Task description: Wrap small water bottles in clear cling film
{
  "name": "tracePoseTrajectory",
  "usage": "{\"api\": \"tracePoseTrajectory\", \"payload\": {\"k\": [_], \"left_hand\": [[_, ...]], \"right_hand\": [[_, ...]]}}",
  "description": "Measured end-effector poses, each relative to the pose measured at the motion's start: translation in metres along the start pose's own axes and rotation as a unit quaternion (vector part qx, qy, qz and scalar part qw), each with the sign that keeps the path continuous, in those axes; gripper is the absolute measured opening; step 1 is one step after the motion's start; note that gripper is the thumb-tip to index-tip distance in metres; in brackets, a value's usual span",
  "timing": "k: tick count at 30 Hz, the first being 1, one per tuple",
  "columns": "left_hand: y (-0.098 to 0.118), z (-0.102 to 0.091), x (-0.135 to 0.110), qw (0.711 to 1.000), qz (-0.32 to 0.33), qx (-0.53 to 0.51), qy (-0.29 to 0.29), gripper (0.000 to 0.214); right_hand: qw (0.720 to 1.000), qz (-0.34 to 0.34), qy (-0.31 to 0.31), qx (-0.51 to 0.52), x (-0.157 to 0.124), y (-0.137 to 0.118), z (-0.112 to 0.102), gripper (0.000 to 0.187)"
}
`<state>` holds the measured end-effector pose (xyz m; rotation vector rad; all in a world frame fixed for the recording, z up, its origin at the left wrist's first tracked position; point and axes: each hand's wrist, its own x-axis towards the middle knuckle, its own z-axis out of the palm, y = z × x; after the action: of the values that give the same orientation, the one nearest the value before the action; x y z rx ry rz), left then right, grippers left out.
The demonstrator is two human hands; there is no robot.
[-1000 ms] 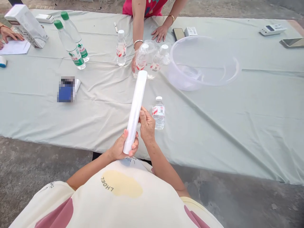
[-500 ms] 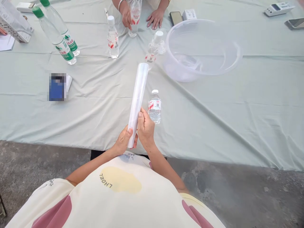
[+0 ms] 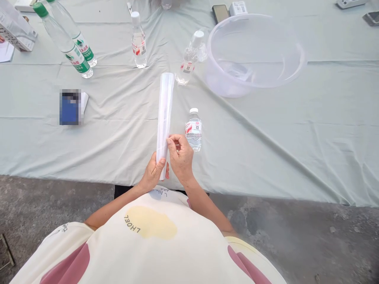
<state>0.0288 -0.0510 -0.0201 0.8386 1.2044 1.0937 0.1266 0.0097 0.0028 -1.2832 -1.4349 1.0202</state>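
Head view: the left hand [image 3: 152, 173] is wrapped around the lower end of a glossy whitish roll [image 3: 165, 114], which points away from the body over the table. The right hand [image 3: 181, 157] is curled at the roll's right side, thumb against bent forefinger; whether it pinches a loose edge, I cannot tell.

Just beyond the right hand's knuckles stands a small white-capped bottle [image 3: 193, 136] of clear liquid, its white-and-red label bearing a dark square code and print too small to read. Farther ahead of that hand is a second small bottle [image 3: 187, 66], similarly labelled, with something clear and crumpled beside its neck. Ahead and to its right sits a wide translucent basin [image 3: 220, 85]; a crumpled clear piece [image 3: 237, 71] shows there, apparently inside it.

Well ahead of the left hand stands a third small bottle [image 3: 139, 49] with a red-marked label. Farther to that hand's left, two tall green-capped bottles [image 3: 75, 59] carry white-and-green labels with Chinese characters, partly legible at best. Beyond them, a box [image 3: 17, 27] has dark lettering I cannot make out. Nearer than both hands, the shirt [image 3: 148, 252] shows letters that seem to read "LHOEL".
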Motion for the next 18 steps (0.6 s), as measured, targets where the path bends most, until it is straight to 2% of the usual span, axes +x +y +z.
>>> {"api": "tracePoseTrajectory", "payload": {"k": [3, 5, 7, 9, 12, 14, 15, 16, 18], "left_hand": [[0.003, -0.006, 0.005, 0.991, -0.034, -0.12, -0.043, 0.056], [0.006, -0.014, 0.008, 0.963, -0.081, -0.239, -0.098, 0.057], [0.009, -0.021, 0.008, 0.92, -0.122, -0.34, -0.153, 0.054], [0.01, -0.026, 0.008, 0.887, -0.143, -0.393, -0.195, 0.05], [0.008, -0.025, 0.006, 0.865, -0.165, -0.406, -0.245, 0.056], [0.004, -0.023, 0.005, 0.868, -0.191, -0.363, -0.278, 0.069], [0.003, -0.022, 0.006, 0.883, -0.198, -0.324, -0.277, 0.075], [0.002, -0.022, 0.007, 0.908, -0.196, -0.27, -0.251, 0.077], [0.002, -0.027, 0.01, 0.964, -0.167, -0.156, -0.139, 0.066]], "right_hand": [[0.998, -0.029, -0.047, 0.019, -0.004, 0.0, 0.001, 0.015], [0.993, -0.005, -0.065, 0.094, -0.004, 0.004, 0.0, 0.016], [0.979, 0.054, -0.065, 0.187, -0.002, 0.008, -0.001, 0.019], [0.964, 0.108, -0.073, 0.233, 0.001, 0.012, -0.002, 0.023], [0.947, 0.127, -0.165, 0.243, 0.003, 0.011, -0.001, 0.039], [0.935, 0.122, -0.222, 0.247, 0.003, 0.008, 0.0, 0.042], [0.936, 0.12, -0.228, 0.241, 0.002, 0.007, -0.001, 0.041], [0.941, 0.119, -0.219, 0.227, 0.002, 0.006, -0.002, 0.04], [0.963, 0.114, -0.173, 0.173, 0.002, 0.005, -0.005, 0.042]]}}
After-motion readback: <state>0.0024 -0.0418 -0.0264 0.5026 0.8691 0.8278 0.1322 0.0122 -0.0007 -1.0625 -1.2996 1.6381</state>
